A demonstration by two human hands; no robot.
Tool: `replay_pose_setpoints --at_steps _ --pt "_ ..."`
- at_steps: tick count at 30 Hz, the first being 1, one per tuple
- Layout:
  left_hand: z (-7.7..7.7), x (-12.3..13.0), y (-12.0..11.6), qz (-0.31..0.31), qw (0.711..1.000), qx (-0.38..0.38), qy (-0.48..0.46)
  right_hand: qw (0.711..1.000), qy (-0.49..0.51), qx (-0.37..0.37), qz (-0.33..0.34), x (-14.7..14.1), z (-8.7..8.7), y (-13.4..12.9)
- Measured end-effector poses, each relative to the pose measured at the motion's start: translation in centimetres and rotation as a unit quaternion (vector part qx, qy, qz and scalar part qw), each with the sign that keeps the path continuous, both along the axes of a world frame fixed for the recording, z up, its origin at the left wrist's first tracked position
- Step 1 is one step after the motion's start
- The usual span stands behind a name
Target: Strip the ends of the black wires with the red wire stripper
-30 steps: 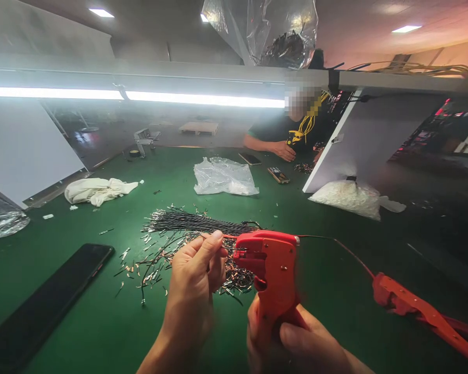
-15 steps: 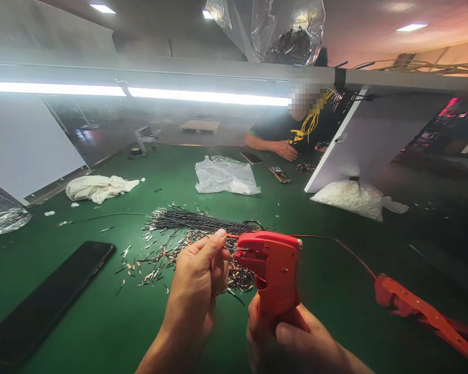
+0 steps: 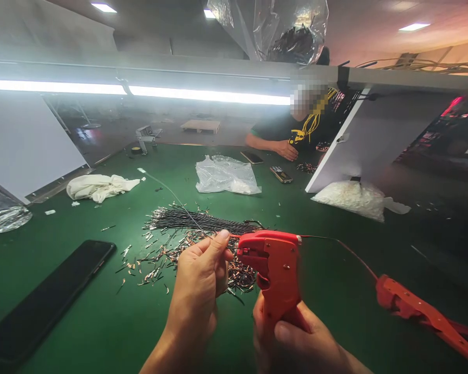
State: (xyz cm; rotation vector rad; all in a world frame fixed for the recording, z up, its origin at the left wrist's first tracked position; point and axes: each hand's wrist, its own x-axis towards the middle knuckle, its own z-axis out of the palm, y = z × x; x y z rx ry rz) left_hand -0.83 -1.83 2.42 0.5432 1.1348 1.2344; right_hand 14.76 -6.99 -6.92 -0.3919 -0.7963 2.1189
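The left hand (image 3: 203,270) pinches a thin black wire (image 3: 181,203) between thumb and forefinger; its pale tip stands out beyond that hand, up and to the left, while the near end is hidden behind the fingers. The right hand (image 3: 296,337) is wrapped around the handle of a red, pistol-shaped plastic wire stripper (image 3: 280,270), whose nose points at the left hand from just beside it. Some right-hand fingers are covered by the grip, and both forearms are cut off below.

Just beyond the left hand lies a bundle of straight black wires with silvery ends (image 3: 203,218), its near side partly covered by the fingertips. A loose heap of copper and black wire scraps (image 3: 239,272) spreads behind both hands, half masked by them and the stripper.

Left of the hands, a flat black rectangular phone (image 3: 50,298) lies on the green desk (image 3: 113,332), cropped by the edge of the view. Right of the hands is a second red-handled tool (image 3: 421,309), also cropped; a thin dark line (image 3: 337,240) appears to link it to the stripper's rear, though the dim light leaves that uncertain.
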Motion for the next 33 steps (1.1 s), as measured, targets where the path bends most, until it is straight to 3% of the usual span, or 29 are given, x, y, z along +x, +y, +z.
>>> replay_pose_setpoints --at_steps 6,10,20,22,24,26,28,30,31,33 --pt "-0.1 0.1 0.0 0.007 1.0 -0.002 0.011 1.0 0.009 0.004 0.003 -0.2 -1.1 -0.1" --pt "-0.1 0.2 -0.1 0.004 1.0 -0.001 0.008 1.0 0.015 -0.008 -0.009 -0.4 -0.7 -0.2" --pt "-0.5 0.2 -0.2 -0.021 1.0 -0.01 0.013 0.997 -0.081 0.008 -0.017 0.6 -0.3 -0.1" --pt "-0.6 0.2 -0.2 -0.022 0.999 -0.016 0.039 0.996 -0.086 -0.014 -0.026 0.6 0.0 -0.1" --pt "-0.6 0.0 -0.3 0.02 0.991 0.018 0.133 0.996 -0.069 -0.035 -0.051 0.6 0.5 0.0" --pt "-0.5 -0.3 -0.5 0.106 0.948 0.1 0.282 0.996 -0.041 -0.048 -0.068 0.6 1.0 0.1" --pt "-0.5 -0.6 -0.5 0.174 0.865 0.22 0.416 0.996 -0.023 -0.048 -0.067 0.5 1.2 0.3" --pt "-0.8 -0.8 -0.5 0.151 0.791 0.333 0.49 0.997 -0.022 -0.046 -0.059 0.5 1.2 0.5" --pt "-0.9 -0.8 -0.4 0.114 0.773 0.372 0.501 0.997 -0.017 -0.041 -0.058 0.5 1.1 0.6" --pt "-1.3 -0.7 -0.2 0.033 0.783 0.394 0.48 0.998 0.0 -0.022 -0.052 0.5 1.0 0.6"
